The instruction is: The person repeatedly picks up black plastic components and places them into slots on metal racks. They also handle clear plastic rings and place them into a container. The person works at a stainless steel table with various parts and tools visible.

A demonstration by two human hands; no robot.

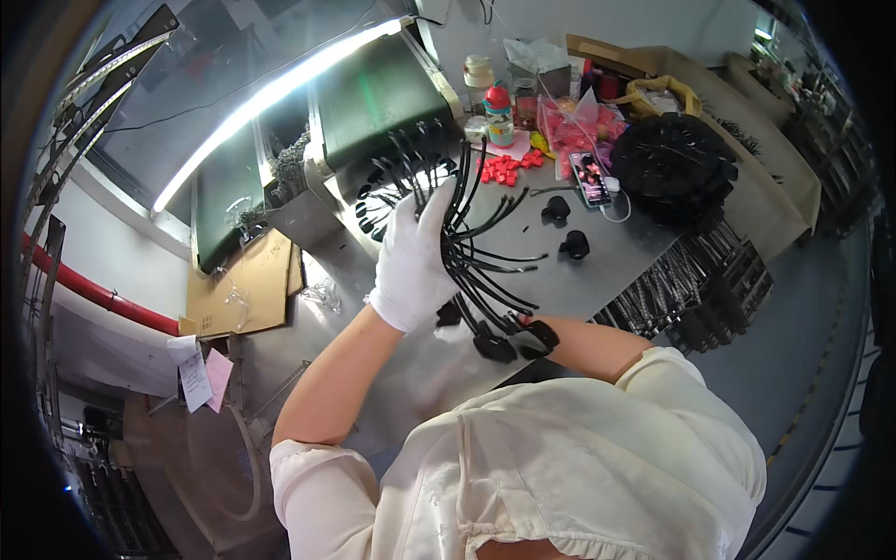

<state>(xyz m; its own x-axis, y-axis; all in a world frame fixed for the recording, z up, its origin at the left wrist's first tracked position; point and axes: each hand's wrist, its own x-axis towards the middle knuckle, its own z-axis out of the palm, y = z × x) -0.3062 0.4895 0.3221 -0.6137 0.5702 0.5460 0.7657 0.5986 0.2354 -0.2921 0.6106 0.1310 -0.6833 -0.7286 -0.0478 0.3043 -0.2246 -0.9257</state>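
My left hand (413,266), in a white glove, is closed around a fan-shaped bundle of thin black curved stems (481,266) over the table. The stems spread out to the right and upward, some ending in small dark tips. My right hand (525,320) is mostly hidden behind the lower end of the bundle, beside flat glossy black pieces (495,345); only a bit of fingertip shows, so its grip cannot be made out. Behind my left hand, more black pieces (366,207) stand around a brightly lit white patch.
A lit tube lamp (280,98) slants above a green-topped box (378,112). Red pieces (504,169), a bottle (499,117), a phone (590,179) and a big black bundle (672,168) lie at the back. Two black lumps (574,245) sit nearer. Metal racks (686,280) flank the right edge.
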